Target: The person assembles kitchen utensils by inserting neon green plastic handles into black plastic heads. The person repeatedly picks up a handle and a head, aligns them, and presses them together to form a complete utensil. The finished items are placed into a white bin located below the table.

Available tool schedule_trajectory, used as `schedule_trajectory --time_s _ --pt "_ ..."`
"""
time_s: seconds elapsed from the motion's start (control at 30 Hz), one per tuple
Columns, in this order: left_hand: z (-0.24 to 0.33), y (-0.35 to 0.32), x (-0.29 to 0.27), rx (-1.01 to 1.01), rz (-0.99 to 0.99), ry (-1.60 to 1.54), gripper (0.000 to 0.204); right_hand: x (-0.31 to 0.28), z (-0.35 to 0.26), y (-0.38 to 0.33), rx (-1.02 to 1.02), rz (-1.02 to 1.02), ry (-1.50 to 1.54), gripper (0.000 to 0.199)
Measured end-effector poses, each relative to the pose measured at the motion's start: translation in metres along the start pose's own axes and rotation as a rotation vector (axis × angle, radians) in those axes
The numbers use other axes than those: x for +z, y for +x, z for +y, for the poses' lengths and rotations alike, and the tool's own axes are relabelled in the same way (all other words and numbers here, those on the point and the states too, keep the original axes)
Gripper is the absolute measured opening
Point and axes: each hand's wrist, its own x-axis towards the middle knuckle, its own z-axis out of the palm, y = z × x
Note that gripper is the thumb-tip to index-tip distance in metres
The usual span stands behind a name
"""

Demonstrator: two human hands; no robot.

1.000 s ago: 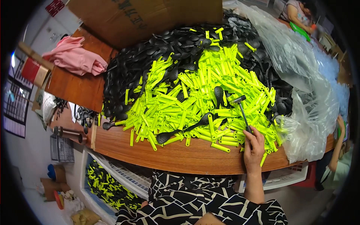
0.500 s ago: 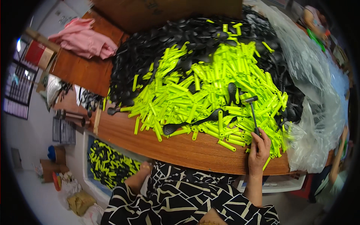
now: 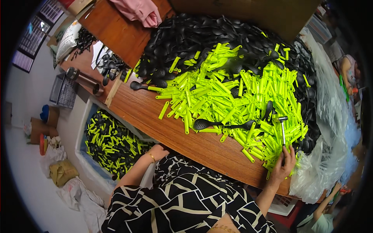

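Note:
My right hand (image 3: 284, 163) is at the right front of the table, its fingers around the grip end of a small metal hammer (image 3: 283, 128). The hammer's head lies over a heap of lime-green plastic handles (image 3: 268, 89). My left hand (image 3: 158, 150), with a bracelet at the wrist, is by the table's front edge; its fingers are mostly hidden. In front of the heap lie black slotted spoons (image 3: 202, 124), one of them by the right end of the row (image 3: 248, 124). Another slotted spoon with a green handle (image 3: 136, 85) lies at the left.
Black utensil heads (image 3: 186, 31) pile up behind the green handles. A bin (image 3: 82, 149) of green-handled black utensils stands below left. Clear plastic sheeting (image 3: 326, 116) hangs at the right. A flask (image 3: 83, 80) and a pink cloth (image 3: 142, 11) are at the left; other people are at far right.
The view has turned, so the table sits tilted and further right. My left hand has come up to the table's edge from beside the bin. My right hand still has the hammer.

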Motion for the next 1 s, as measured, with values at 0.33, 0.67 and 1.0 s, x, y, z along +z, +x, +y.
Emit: schedule_trajectory --time_s 0.33,0.67,1.0 --pt "0.084 -0.08 -0.186 0.352 -0.281 -0.475 0.029 -0.002 -0.034 0.075 -0.091 -0.189 -0.155 0.027" --pt "0.072 0.113 -0.234 0.117 1.033 0.16 0.029 0.009 -0.081 0.075 -0.239 -0.216 -0.024 0.025" --pt "0.155 0.089 -0.188 0.742 0.836 -0.657 0.026 0.099 -0.19 0.118 -0.558 -0.412 0.289 0.025"
